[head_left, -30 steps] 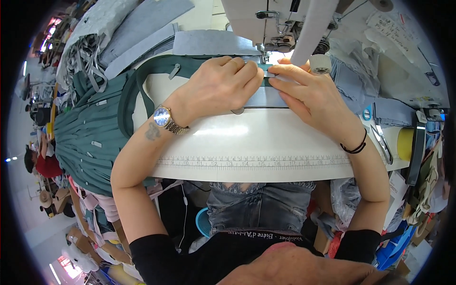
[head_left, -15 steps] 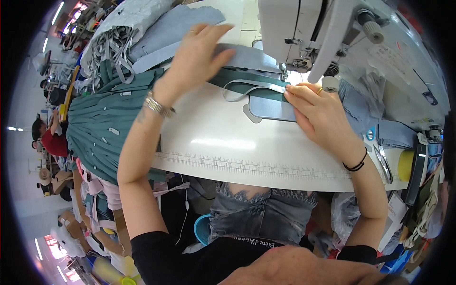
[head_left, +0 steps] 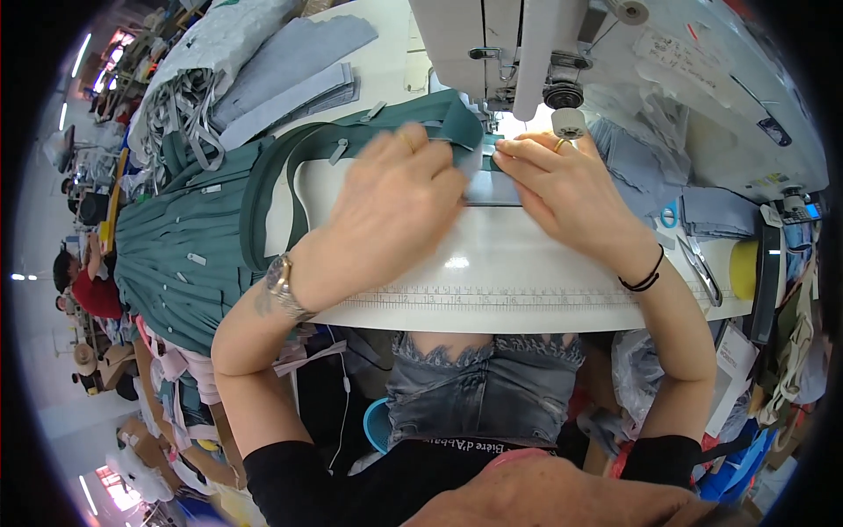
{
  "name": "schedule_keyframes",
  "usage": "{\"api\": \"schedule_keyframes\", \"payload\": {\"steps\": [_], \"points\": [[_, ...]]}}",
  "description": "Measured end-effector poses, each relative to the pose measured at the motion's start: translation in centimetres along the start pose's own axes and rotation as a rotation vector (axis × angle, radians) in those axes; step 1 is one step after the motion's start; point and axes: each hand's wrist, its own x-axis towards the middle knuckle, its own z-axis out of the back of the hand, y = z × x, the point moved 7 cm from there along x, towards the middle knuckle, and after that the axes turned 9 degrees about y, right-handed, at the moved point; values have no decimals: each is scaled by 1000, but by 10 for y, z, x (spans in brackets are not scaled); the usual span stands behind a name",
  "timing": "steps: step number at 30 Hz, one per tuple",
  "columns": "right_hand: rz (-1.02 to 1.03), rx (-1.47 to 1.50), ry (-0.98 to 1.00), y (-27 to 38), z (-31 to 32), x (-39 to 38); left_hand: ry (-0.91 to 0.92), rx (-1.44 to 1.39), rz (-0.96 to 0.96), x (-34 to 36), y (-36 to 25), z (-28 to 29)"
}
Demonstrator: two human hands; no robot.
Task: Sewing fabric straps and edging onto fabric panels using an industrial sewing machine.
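My left hand (head_left: 399, 198) is smeared by motion, with its fingers curled at the folded end of a dark green fabric strip (head_left: 464, 123). The fingertips are partly hidden, but the strip appears caught in them. Close below the sewing machine's head (head_left: 492, 35), my right hand (head_left: 575, 180) pinches and presses the strip's end over the metal plate (head_left: 493, 189). The needle area is mostly covered by the machine and my fingers. Leftward, the green fabric curves in a loop and joins a large pleated green piece (head_left: 189, 250) with small pale tags.
Grey-blue cut pieces (head_left: 303, 53) and a white bag (head_left: 215, 44) of narrow strips lie at the far left. Scissors (head_left: 700, 270), a yellow round thing (head_left: 743, 270) and more grey-blue fabric (head_left: 722, 213) lie right. A ruler strip (head_left: 457, 300) runs along the table's front edge.
My left hand has come down and toward me, from over the fabric to the strip's folded end. The green fabric now bends in a loop on the table. My right hand has shifted slightly left.
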Motion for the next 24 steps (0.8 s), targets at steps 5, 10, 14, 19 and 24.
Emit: {"api": "schedule_keyframes", "payload": {"steps": [5,10,14,19,24], "points": [[-10,-31,46,0,-2,1,-330,939,-253,21,-4,-5],[-13,-34,41,0,-3,-2,-239,854,-297,23,24,-23],[-11,-36,-10,-1,-3,-6,-283,706,-312,20,29,-24],[-53,-32,4,-4,0,-6,-303,569,-297,22,30,-21],[-5,-71,24,0,3,-5,-262,557,-270,22,34,-23]]}}
